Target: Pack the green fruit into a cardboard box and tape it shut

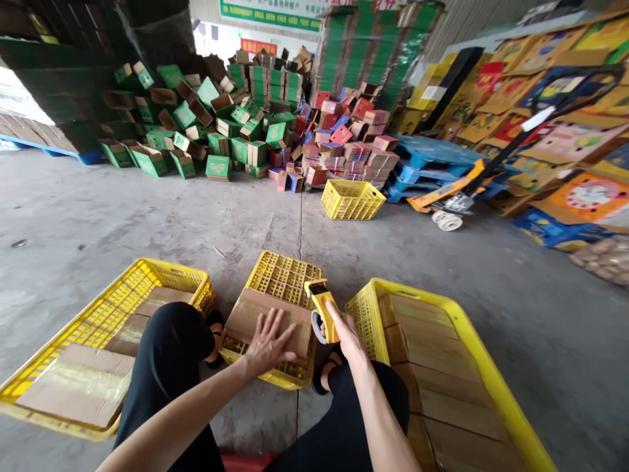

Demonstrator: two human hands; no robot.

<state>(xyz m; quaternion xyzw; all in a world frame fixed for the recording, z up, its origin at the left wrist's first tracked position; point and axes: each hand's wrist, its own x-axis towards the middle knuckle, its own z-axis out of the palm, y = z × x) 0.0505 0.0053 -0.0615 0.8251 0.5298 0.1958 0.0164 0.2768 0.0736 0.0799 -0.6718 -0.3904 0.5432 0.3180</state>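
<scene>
Between my knees an upturned yellow crate [282,270] stands on the floor, and a flat piece of brown cardboard [246,314] with shiny tape across it lies on top. My left hand [272,337] rests on this cardboard, palm down with the fingers spread. In my right hand [344,328] is a yellow tape dispenser [324,311], held by its handle just off the cardboard's right end. A roll of tape [318,326] shows on the dispenser's lower left side. The fingers of the right hand are partly hidden behind the handle.
Left and right of me stand a yellow crate [142,262] with loose flat cardboard and a yellow crate [462,321] packed with cardboard. Farther off are another yellow crate [352,200], heaped green boxes [217,166], blue pallets [427,154], an orange pallet jack [449,190] and stacked cartons [590,196].
</scene>
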